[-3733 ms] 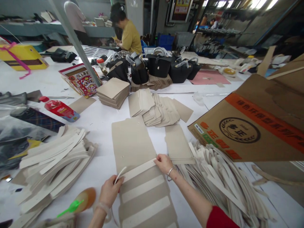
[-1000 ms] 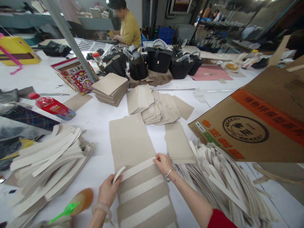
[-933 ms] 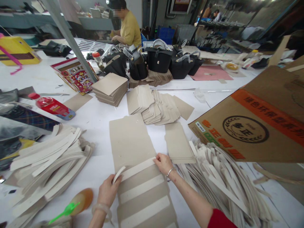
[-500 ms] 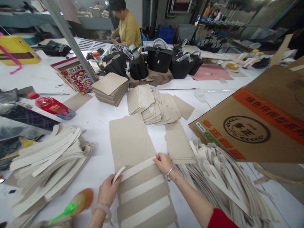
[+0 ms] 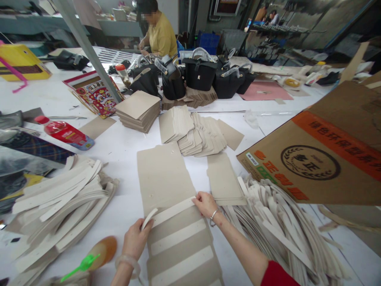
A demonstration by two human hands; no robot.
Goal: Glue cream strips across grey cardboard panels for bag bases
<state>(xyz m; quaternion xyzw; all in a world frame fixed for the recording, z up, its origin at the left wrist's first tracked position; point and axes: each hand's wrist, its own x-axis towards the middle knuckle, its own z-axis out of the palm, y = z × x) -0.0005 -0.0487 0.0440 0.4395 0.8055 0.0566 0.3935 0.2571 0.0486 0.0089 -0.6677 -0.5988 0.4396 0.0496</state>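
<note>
My left hand is closed on a pale, narrow strip whose curled end sticks up past the fingers. Its fingertips also meet the left end of another pale strip, which lies slantwise across the top of a grey-beige cardboard panel. At that strip's right end, my right hand pinches the tip between thumb and fingers. Lower on the same panel, more pale strips run across in parallel rows. Just beyond lies a plain cardboard panel, its near edge against the striped one.
Heaps of loose strips lie left and right. An amber bottle with green nozzle rests at lower left. Cut panel stacks, black handbags and a large carton stand beyond. A co-worker sits behind.
Almost nothing differs. Both hands keep their places on the strip, and the panels lie as before. The co-worker's head has shifted slightly.
</note>
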